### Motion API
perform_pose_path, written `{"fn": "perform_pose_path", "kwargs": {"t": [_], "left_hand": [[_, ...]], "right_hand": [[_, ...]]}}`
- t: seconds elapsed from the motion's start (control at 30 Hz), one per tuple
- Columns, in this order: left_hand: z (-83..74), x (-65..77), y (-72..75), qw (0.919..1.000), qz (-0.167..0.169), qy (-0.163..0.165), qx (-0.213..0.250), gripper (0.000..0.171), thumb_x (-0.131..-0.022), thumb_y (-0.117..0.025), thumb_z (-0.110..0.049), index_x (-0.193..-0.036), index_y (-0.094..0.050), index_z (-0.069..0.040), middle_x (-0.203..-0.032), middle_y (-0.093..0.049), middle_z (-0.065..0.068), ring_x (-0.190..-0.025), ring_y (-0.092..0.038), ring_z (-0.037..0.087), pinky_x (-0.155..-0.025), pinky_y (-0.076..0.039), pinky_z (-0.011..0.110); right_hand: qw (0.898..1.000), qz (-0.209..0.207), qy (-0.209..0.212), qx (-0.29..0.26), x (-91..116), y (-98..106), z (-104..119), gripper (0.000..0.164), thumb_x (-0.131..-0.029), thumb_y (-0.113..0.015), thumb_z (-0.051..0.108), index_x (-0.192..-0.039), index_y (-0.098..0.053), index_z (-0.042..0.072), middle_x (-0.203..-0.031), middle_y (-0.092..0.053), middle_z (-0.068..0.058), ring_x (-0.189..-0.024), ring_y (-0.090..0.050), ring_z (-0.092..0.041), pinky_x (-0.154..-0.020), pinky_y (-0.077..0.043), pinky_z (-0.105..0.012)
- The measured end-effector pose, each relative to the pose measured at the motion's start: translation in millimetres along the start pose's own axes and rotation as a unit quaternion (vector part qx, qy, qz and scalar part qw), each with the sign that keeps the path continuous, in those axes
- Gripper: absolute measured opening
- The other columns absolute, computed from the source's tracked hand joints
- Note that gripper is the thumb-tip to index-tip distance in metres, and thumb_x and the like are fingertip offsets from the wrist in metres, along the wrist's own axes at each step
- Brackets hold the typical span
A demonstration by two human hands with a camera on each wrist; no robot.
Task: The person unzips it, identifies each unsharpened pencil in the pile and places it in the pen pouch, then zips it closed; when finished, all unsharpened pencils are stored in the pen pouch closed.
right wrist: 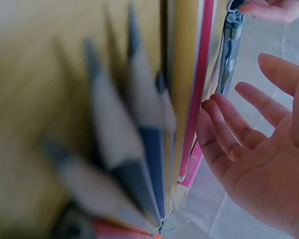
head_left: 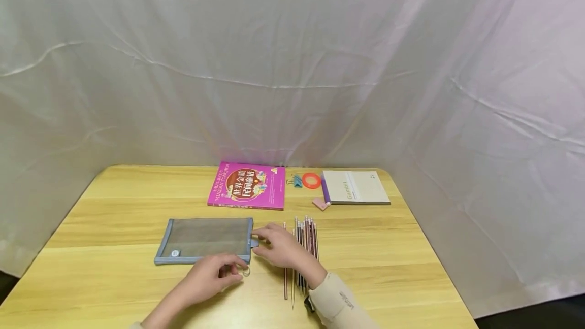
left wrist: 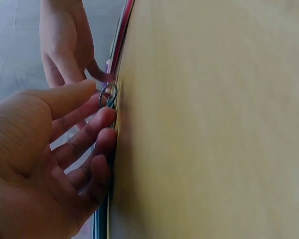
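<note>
A grey-blue mesh zip pouch (head_left: 207,237) lies flat on the wooden table. At its near right corner is a small metal ring (left wrist: 108,94) on the zipper. My left hand (head_left: 215,277) is at that corner, the index fingertip right at the ring and the thumb a little apart; its other fingers bend loosely. My right hand (head_left: 281,247) reaches to the pouch's right edge, fingers relaxed, fingertips beside the small fabric tab (head_left: 254,242). Under the right wrist lies a bunch of pencils (head_left: 307,237), partly hidden, with sharpened tips (right wrist: 132,30) toward the near side.
Behind the pouch lies a pink book (head_left: 269,192). To its right are a teal binder clip (head_left: 297,181), an orange tape roll (head_left: 312,173), a pink eraser (head_left: 320,204), a purple pen (head_left: 325,189) and a pale notebook (head_left: 358,187). A grey curtain (head_left: 274,65) surrounds the table's back and sides.
</note>
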State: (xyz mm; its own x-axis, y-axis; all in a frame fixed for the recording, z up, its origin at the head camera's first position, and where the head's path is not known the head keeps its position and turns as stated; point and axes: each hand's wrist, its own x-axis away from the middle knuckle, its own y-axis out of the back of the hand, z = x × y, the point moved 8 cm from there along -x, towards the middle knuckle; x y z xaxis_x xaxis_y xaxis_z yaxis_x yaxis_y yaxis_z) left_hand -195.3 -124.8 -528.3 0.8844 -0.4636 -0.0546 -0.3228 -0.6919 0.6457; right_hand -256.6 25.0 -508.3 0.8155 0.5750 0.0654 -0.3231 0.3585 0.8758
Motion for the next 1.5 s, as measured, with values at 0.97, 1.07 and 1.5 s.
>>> {"fn": "perform_pose_path", "kwargs": {"t": [0.97, 1.07, 1.5], "left_hand": [[1.9, -8.5, -14.8, 0.9942, 0.018, 0.002, 0.106, 0.005, -0.095, -0.074, -0.013, -0.092, -0.07, -0.015, -0.089, -0.07, -0.007, -0.079, -0.063, 0.002, -0.072, -0.055, 0.022], [1.5, -8.7, -14.9, 0.9935, 0.018, 0.003, 0.112, 0.005, -0.096, -0.074, -0.012, -0.094, -0.07, -0.01, -0.09, -0.072, -0.003, -0.081, -0.064, 0.003, -0.074, -0.057, 0.023], [6.4, -9.9, -14.6, 0.9928, 0.009, 0.012, 0.119, 0.006, -0.094, -0.075, -0.014, -0.095, -0.07, -0.016, -0.089, -0.072, -0.003, -0.081, -0.066, 0.005, -0.075, -0.058, 0.023]], "right_hand": [[0.977, -0.003, -0.069, -0.2, -17.7, -14.7, -3.3, 0.051, -0.086, -0.08, 0.004, -0.133, -0.067, 0.018, -0.106, -0.068, -0.001, -0.092, -0.061, -0.012, -0.073, -0.055, -0.025], [0.977, -0.006, -0.071, -0.203, -18.2, -15.1, -4.2, 0.048, -0.086, -0.08, 0.004, -0.13, -0.068, 0.018, -0.109, -0.069, -0.003, -0.096, -0.063, -0.015, -0.077, -0.056, -0.028], [0.98, -0.013, -0.059, -0.187, -20.5, -13.2, -3.4, 0.041, -0.087, -0.08, 0.007, -0.126, -0.07, 0.016, -0.112, -0.069, 0.0, -0.103, -0.063, -0.015, -0.091, -0.056, -0.034]]}}
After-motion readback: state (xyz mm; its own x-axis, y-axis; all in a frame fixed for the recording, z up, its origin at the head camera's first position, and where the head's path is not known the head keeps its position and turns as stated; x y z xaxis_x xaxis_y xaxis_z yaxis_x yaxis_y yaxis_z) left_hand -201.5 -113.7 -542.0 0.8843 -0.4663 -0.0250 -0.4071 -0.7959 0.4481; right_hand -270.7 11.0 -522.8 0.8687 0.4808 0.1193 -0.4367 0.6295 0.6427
